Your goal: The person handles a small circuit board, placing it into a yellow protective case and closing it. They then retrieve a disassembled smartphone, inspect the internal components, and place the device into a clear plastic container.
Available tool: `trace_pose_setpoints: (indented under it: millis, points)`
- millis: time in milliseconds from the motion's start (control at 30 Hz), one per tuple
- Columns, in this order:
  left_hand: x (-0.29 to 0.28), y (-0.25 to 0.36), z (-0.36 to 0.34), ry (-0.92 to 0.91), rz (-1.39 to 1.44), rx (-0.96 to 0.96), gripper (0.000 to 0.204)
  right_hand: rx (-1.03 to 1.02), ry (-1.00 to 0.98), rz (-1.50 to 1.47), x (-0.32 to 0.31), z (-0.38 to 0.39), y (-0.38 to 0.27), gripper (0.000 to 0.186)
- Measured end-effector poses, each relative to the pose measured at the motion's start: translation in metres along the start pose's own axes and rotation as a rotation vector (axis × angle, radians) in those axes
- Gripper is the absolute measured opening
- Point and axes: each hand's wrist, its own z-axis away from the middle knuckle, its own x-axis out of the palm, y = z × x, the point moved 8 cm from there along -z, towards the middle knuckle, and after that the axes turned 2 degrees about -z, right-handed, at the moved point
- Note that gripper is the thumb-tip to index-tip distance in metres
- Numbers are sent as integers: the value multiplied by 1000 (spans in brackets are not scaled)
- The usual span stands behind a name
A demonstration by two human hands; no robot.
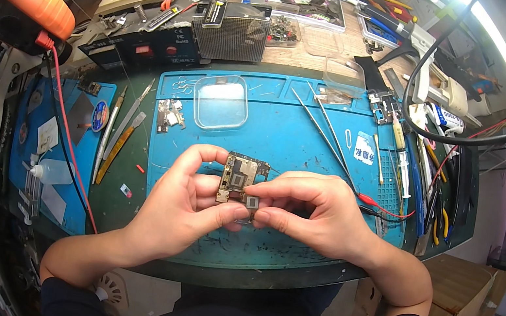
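Note:
Above the front half of the blue work mat (290, 256), my left hand (184, 197) grips a small phone circuit board (239, 168) by its left side, thumb at the lower edge and fingers curled behind. My right hand (317, 211) pinches at the board's lower right, index finger and thumb on either side of a small square grey chip (252, 202). Whether that chip is loose or fixed to the board, I cannot tell. Part of the board is hidden behind my fingers.
A clear plastic lid (221, 102) lies on the mat near metal shields (170, 115). Long tweezers (326, 133) point toward my right hand, close to red and black test leads (384, 206). Knives (120, 147) lie left; pliers (443, 224) lie right. A black cable (480, 144) arcs overhead.

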Motion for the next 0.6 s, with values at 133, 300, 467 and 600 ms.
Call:
trace_pose_setpoints:
  millis: [133, 300, 467, 600]
  points:
    - [0, 0, 0, -4, 12, -2, 51, -20, -24, 30, 0, 0, -3, 27]
    - [0, 0, 0, -7, 15, -1, 51, -13, -29, 17, 0, 1, -3, 27]
    - [0, 0, 0, -5, 9, -10, 51, -2, -27, 5, 0, 1, -2, 26]
    - [0, 0, -1, -6, 9, -7, 51, 5, -23, -8, 0, 1, -1, 25]
